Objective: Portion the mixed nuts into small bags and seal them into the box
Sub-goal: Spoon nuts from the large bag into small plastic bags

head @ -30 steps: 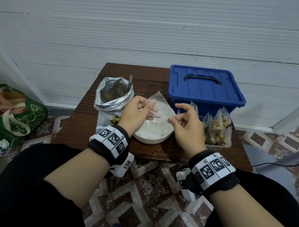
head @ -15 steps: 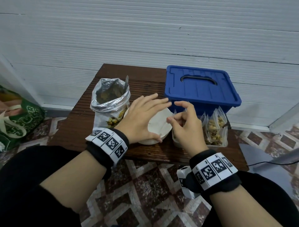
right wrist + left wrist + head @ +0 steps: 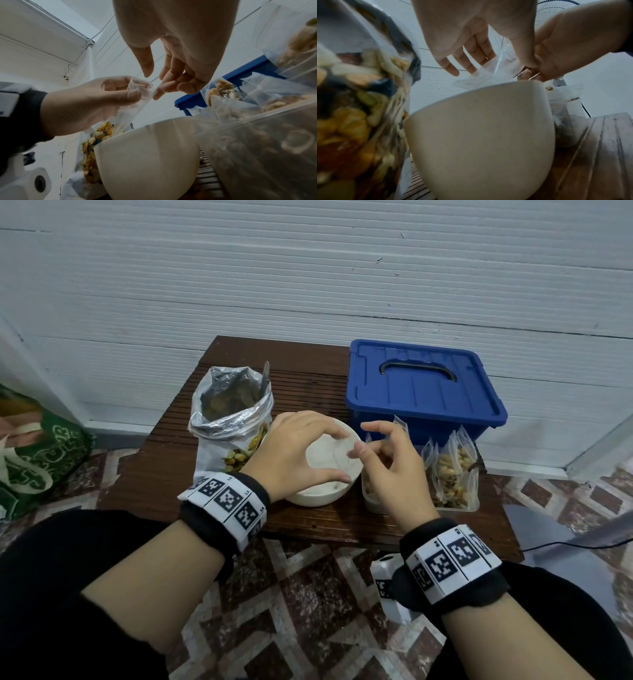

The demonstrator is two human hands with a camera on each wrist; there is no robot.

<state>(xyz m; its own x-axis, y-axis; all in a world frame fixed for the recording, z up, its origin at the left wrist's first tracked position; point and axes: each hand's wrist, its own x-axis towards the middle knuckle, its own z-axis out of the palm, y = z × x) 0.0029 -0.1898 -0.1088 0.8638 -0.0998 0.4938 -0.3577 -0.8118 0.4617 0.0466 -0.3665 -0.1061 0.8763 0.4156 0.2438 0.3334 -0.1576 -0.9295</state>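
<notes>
One empty small bag sits over the white bowl, its mouth pinched by the left hand between thumb and curled fingers. A second ago that hand held the bag up at the bowl's far rim; half a second ago it lay spread flat over the bowl; now it arches over it, gripping the plastic. The right hand has stayed close beside, its thumb and forefinger loosely curled and just touching the bag's edge; whether it truly holds the film I cannot tell. My reading is that the bag is being opened and seated in the bowl for filling, so this portion is not yet scooped.

Left of the bowl stands the open foil sack of mixed nuts, a utensil handle poking from it. On the right, several filled bags stand in a clear tub. Behind them the blue box rests on the desk, lid still closed, so it must be opened before anything goes in.
</notes>
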